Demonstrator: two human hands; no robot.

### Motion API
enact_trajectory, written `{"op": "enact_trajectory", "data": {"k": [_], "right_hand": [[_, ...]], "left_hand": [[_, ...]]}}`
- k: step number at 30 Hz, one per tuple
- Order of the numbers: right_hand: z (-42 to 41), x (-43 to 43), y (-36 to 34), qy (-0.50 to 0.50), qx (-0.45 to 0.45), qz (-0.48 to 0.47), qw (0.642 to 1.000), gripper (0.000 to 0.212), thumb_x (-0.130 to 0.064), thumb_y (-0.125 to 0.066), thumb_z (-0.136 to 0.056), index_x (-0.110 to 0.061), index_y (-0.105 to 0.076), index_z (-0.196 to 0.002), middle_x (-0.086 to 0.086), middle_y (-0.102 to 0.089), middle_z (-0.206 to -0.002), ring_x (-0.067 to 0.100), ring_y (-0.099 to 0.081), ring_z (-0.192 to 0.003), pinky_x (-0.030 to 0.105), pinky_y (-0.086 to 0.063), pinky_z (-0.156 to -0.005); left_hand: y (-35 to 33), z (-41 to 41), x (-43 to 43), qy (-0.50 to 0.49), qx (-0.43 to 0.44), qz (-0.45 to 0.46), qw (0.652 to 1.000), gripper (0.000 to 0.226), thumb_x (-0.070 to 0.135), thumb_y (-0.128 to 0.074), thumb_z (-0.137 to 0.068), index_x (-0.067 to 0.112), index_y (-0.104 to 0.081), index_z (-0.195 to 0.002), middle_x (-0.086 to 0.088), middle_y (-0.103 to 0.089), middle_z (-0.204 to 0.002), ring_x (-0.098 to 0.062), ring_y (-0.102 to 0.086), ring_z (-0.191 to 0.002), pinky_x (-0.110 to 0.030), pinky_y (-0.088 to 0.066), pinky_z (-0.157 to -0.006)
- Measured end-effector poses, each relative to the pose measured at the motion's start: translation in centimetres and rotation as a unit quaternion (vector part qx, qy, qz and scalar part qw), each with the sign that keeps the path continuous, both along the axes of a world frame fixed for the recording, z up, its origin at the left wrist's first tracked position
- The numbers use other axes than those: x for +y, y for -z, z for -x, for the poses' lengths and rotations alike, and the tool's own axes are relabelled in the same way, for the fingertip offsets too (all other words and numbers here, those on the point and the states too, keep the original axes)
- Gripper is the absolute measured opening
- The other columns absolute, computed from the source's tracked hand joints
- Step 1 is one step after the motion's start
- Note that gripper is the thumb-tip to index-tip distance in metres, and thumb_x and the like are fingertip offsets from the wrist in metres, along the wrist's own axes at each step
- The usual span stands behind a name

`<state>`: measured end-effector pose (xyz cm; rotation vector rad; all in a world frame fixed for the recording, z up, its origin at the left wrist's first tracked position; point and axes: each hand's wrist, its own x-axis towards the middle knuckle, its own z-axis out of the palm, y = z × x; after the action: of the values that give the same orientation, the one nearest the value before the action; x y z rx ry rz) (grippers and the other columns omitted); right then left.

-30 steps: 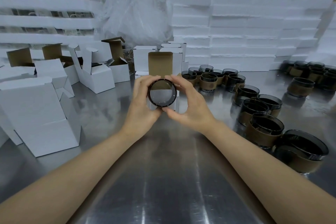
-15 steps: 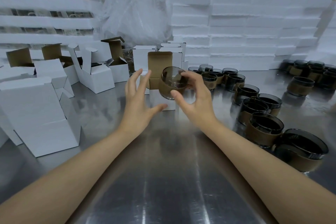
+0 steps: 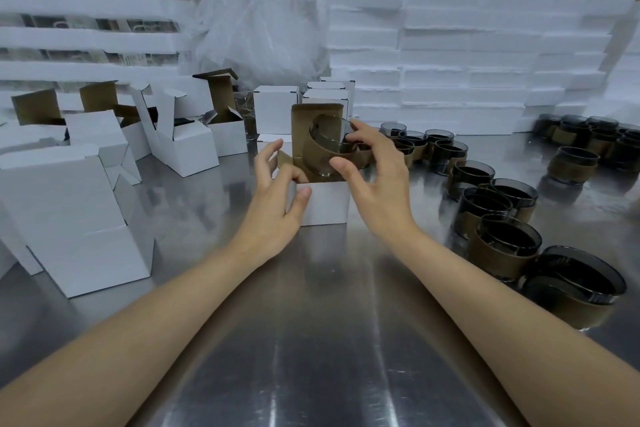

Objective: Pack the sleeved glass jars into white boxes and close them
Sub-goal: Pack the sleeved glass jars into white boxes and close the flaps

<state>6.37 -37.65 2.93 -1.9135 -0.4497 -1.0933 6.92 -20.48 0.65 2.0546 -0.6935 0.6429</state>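
Since the preceding half-second the sleeved jar (image 3: 329,146) has dropped from above the open white box (image 3: 325,201) to its mouth, tilted, its lower edge inside the opening; the left hand (image 3: 273,198) has moved onto the box's left corner. Left to right: a large closed white box (image 3: 69,218) fills the left foreground, its far left side cut off by the frame edge; behind it stand at least four open boxes (image 3: 187,149) with raised flaps, their contents hidden. The left hand rests with spread, relaxed fingers, thumb on the box's front face. The box's upright brown flap (image 3: 301,128) is partly hidden behind the jar. The right hand (image 3: 374,184) grips the jar, thumb on the sleeve and fingers over the rim. To the right, loose sleeved jars (image 3: 505,246) stand on the steel table (image 3: 311,340); about a dozen are distinguishable, while the far dark cluster (image 3: 588,135) is too blurred to count. Stacked white foam slabs (image 3: 467,45) close the background.
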Motion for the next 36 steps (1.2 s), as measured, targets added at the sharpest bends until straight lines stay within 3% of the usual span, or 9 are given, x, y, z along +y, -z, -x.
{"op": "enact_trajectory", "data": {"k": [4,10,15,19,23,27,30,34,36], "right_hand": [[-0.3,-0.3,0.5,0.028,0.03,0.094,0.995,0.034,-0.037,-0.065,-0.085,-0.018,-0.061,-0.114,-0.008,-0.055,-0.134,-0.001,-0.044,-0.113,0.013,-0.021,-0.1],[-0.6,-1.0,0.7,-0.004,0.072,0.178,0.981,0.022,-0.023,-0.053,-0.095,-0.011,-0.07,-0.098,-0.001,-0.068,-0.107,0.019,-0.056,-0.11,0.04,-0.037,-0.099],[-0.2,-0.9,0.7,-0.03,0.068,-0.004,0.997,0.026,-0.008,-0.044,-0.099,-0.005,-0.058,-0.121,0.001,-0.058,-0.117,0.016,-0.053,-0.114,0.015,-0.038,-0.096],[-0.5,-0.8,-0.3,-0.119,0.117,-0.272,0.948,0.028,0.005,-0.04,-0.097,-0.008,-0.049,-0.12,0.003,-0.059,-0.109,0.013,-0.064,-0.098,0.022,-0.053,-0.082],[-0.6,-0.2,0.2,-0.159,0.156,-0.189,0.956,0.025,0.003,-0.056,-0.092,-0.011,-0.054,-0.112,0.007,-0.069,-0.097,0.016,-0.066,-0.098,0.029,-0.05,-0.092],[-0.6,0.2,0.7,-0.143,0.186,-0.116,0.965,0.02,0.0,-0.059,-0.09,-0.018,-0.064,-0.097,-0.006,-0.072,-0.097,0.006,-0.064,-0.101,0.021,-0.047,-0.093],[-0.7,0.1,0.5,-0.122,0.183,-0.139,0.965,0.033,0.001,-0.062,-0.087,-0.021,-0.058,-0.111,-0.002,-0.06,-0.117,0.006,-0.054,-0.112,0.025,-0.047,-0.096],[-0.9,-0.1,0.5,-0.179,0.224,-0.188,0.939,0.065,0.008,-0.057,-0.088,-0.02,-0.033,-0.141,-0.004,-0.044,-0.137,0.006,-0.043,-0.126,0.005,-0.042,-0.086],[-1.1,-0.2,0.7,-0.199,0.246,-0.19,0.93,0.069,0.008,-0.052,-0.091,-0.019,-0.024,-0.148,0.0,-0.043,-0.143,0.012,-0.041,-0.133,0.013,-0.04,-0.099]], "left_hand": [[-0.1,0.2,-0.1,0.001,-0.012,0.013,1.0,0.005,0.022,-0.052,-0.098,0.021,-0.05,-0.093,0.003,-0.016,-0.148,-0.005,-0.02,-0.14,-0.022,-0.024,-0.105],[-0.1,0.2,-0.1,0.004,-0.01,0.016,1.0,0.016,0.013,-0.053,-0.095,0.025,-0.045,-0.101,-0.001,-0.019,-0.145,-0.004,-0.025,-0.137,-0.025,-0.029,-0.103],[0.0,-0.3,-0.2,0.02,0.04,0.099,0.994,0.059,0.006,-0.059,-0.091,0.019,-0.023,-0.135,-0.006,-0.02,-0.147,-0.011,-0.03,-0.137,-0.018,-0.028,-0.111],[0.3,-0.5,-0.2,0.02,0.011,0.094,0.995,0.062,0.004,-0.061,-0.089,0.02,-0.021,-0.135,-0.005,-0.022,-0.141,-0.007,-0.032,-0.132,-0.011,-0.028,-0.108],[0.2,-0.2,-0.1,0.062,0.037,0.08,0.994,0.058,0.007,-0.057,-0.093,0.034,-0.024,-0.133,-0.001,-0.034,-0.142,-0.007,-0.034,-0.136,-0.022,-0.028,-0.113],[0.1,-0.6,0.2,0.024,0.023,-0.055,0.998,0.039,0.018,-0.056,-0.096,0.017,-0.048,-0.133,0.005,-0.043,-0.136,-0.004,-0.027,-0.141,-0.021,-0.022,-0.113],[-0.3,-0.3,0.2,0.029,0.034,-0.055,0.997,0.031,0.024,-0.049,-0.099,0.014,-0.053,-0.127,0.005,-0.042,-0.134,-0.003,-0.025,-0.141,-0.018,-0.02,-0.111],[-0.2,0.1,-0.2,0.013,0.066,-0.039,0.997,0.026,0.029,-0.046,-0.1,0.02,-0.053,-0.123,0.004,-0.025,-0.143,-0.005,-0.022,-0.139,-0.017,-0.02,-0.106],[-0.1,0.1,-0.2,0.022,0.094,-0.03,0.995,0.024,0.03,-0.047,-0.099,0.024,-0.053,-0.122,0.006,-0.013,-0.15,-0.001,-0.012,-0.142,-0.017,-0.015,-0.108]]}}
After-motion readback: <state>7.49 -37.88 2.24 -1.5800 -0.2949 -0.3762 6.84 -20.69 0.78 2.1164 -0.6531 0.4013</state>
